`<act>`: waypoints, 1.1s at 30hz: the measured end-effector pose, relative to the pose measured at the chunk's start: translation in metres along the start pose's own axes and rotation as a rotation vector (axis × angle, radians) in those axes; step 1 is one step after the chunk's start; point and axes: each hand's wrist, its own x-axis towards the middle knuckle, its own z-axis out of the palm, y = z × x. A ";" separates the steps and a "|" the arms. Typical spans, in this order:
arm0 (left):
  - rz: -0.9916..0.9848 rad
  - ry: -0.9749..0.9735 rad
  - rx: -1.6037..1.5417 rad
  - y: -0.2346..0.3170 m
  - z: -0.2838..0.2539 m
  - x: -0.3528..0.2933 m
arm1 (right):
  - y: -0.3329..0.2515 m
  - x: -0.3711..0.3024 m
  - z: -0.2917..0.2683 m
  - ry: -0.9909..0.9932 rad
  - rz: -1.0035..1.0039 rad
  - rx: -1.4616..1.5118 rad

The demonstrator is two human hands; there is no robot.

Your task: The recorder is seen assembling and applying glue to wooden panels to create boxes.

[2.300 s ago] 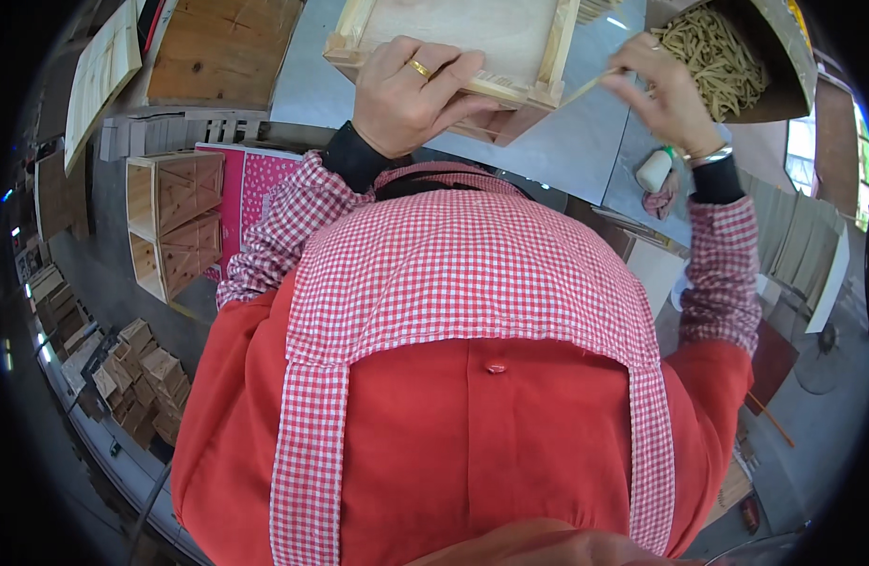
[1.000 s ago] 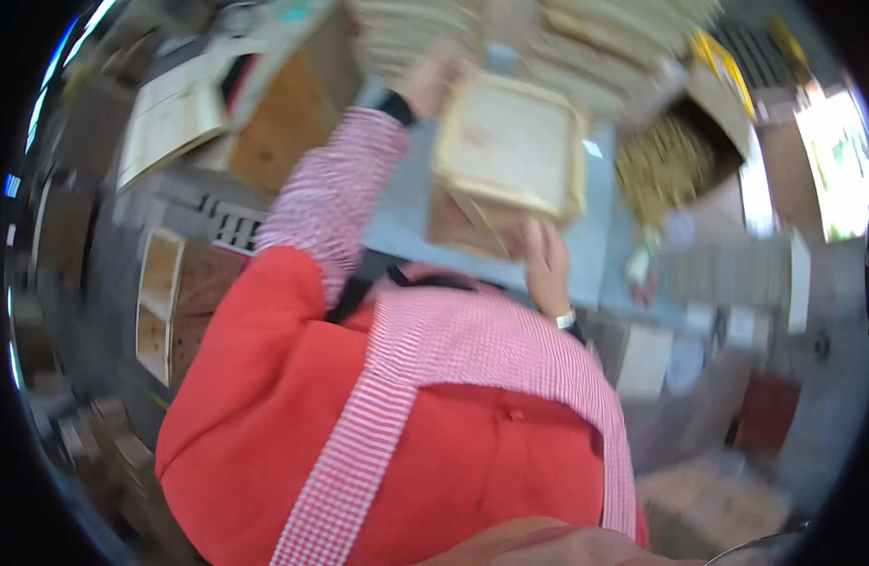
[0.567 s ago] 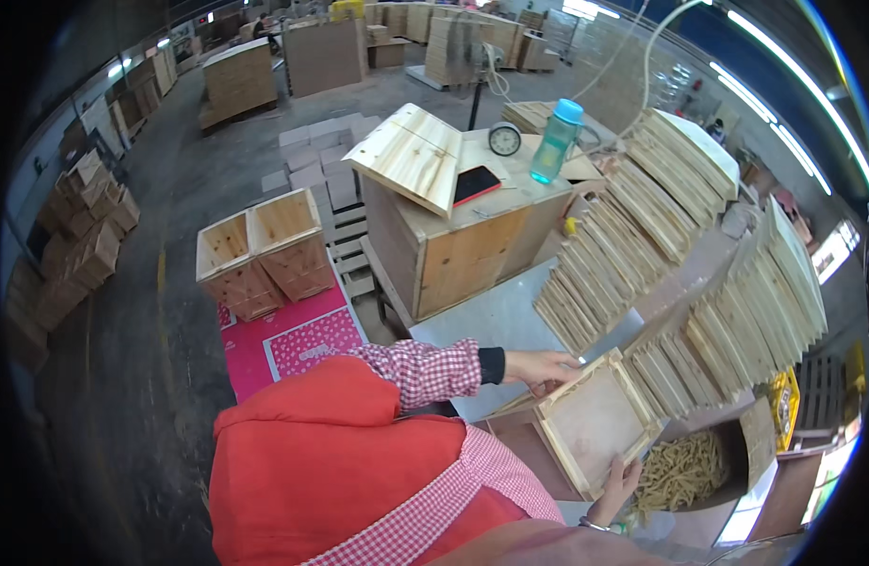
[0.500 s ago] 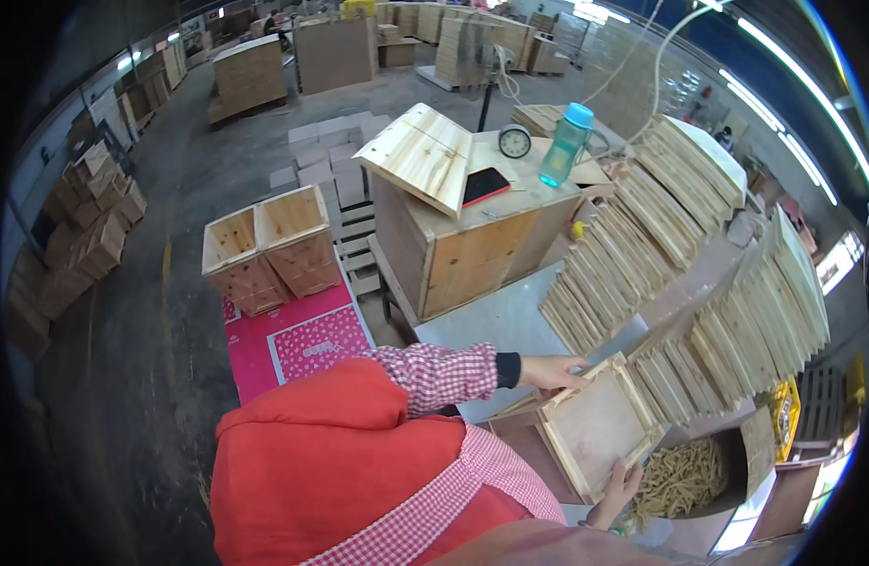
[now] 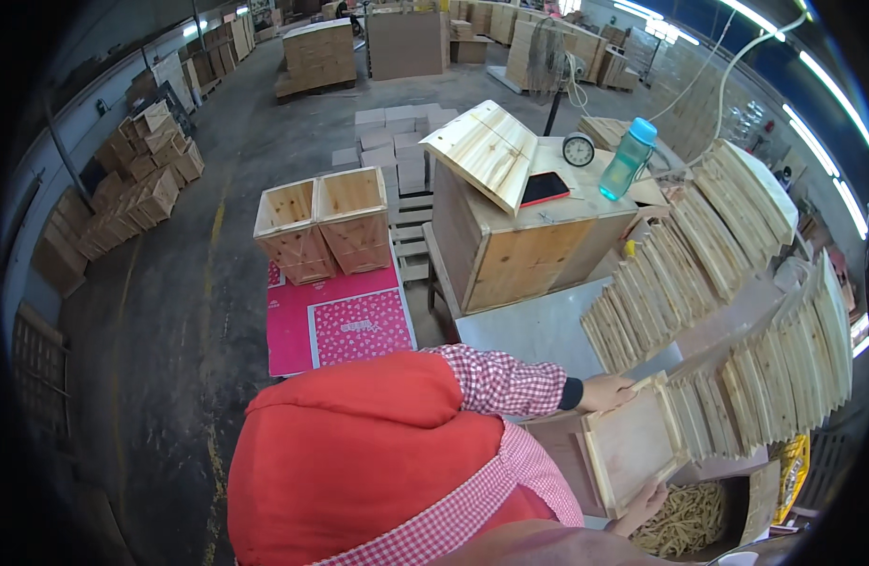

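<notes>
Since half a second ago the wooden frame (image 5: 634, 451) has slid slightly right, closer to the leaning row of finished frames (image 5: 736, 406), and the view has barely shifted. It lies tilted at the edge of the grey worktable (image 5: 538, 330). Gripping its upper corner, the left hand (image 5: 606, 392) has its fingers curled over the rim; the right hand (image 5: 646, 505) holds the lower edge from beneath, fingers partly hidden. Just below sits a box of wooden pegs (image 5: 689, 519). Farther off, a wooden cabinet (image 5: 524, 250) carries a clock (image 5: 578, 149) and a teal bottle (image 5: 628, 160).
</notes>
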 end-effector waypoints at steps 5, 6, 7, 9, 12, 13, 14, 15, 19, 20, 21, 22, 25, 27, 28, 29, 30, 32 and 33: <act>0.146 0.050 0.089 0.010 -0.007 0.000 | -0.001 0.000 -0.008 0.032 0.066 0.069; 0.134 0.004 0.065 0.025 -0.017 -0.008 | 0.001 -0.004 -0.008 0.033 0.076 0.067; 0.123 -0.033 0.038 0.040 -0.026 -0.015 | 0.003 -0.006 -0.006 0.040 -0.001 -0.001; 0.105 -0.053 0.011 0.038 -0.026 -0.018 | 0.004 -0.005 0.001 0.041 -0.167 -0.129; 0.170 0.080 -0.060 -0.008 -0.008 0.000 | 0.006 0.007 0.007 -0.035 -0.017 0.054; 0.163 0.084 -0.060 -0.011 -0.007 -0.002 | 0.008 0.007 0.008 -0.067 0.064 0.142; 0.141 0.057 -0.050 -0.006 -0.009 -0.002 | 0.001 0.007 0.009 -0.073 0.064 0.145; 0.119 0.030 -0.040 0.000 -0.011 -0.002 | -0.009 0.005 0.008 -0.046 0.062 0.155; 0.182 0.055 -0.109 0.023 -0.012 -0.018 | -0.008 0.006 0.001 0.026 0.074 0.146; 0.231 0.087 -0.149 0.027 -0.009 -0.021 | 0.004 0.012 -0.001 0.032 0.072 0.124; 0.230 0.094 -0.146 0.024 -0.008 -0.018 | 0.011 0.019 0.001 0.031 0.066 0.104; 0.195 0.119 -0.117 0.015 -0.006 -0.011 | 0.016 0.025 0.001 0.025 0.064 0.107; 0.111 0.170 -0.066 -0.006 0.007 0.002 | 0.032 0.031 -0.012 -0.068 -0.005 0.065; 0.061 0.264 0.038 -0.008 -0.007 0.010 | 0.024 0.008 -0.017 0.164 0.015 -0.039; 0.033 0.315 0.089 -0.012 -0.012 0.015 | 0.024 -0.003 -0.021 0.409 0.039 -0.149; 0.002 0.367 0.101 -0.027 -0.015 0.032 | 0.083 -0.001 -0.030 0.348 0.038 -0.138; 0.124 0.362 -0.095 -0.037 -0.014 0.058 | 0.136 -0.022 -0.050 0.121 0.053 -0.202; 0.254 0.329 -0.319 -0.026 -0.003 0.068 | 0.300 -0.043 -0.121 -0.271 0.101 -0.367; 0.066 0.200 -0.380 -0.011 -0.001 0.068 | 0.308 -0.053 -0.108 -0.406 0.281 -0.296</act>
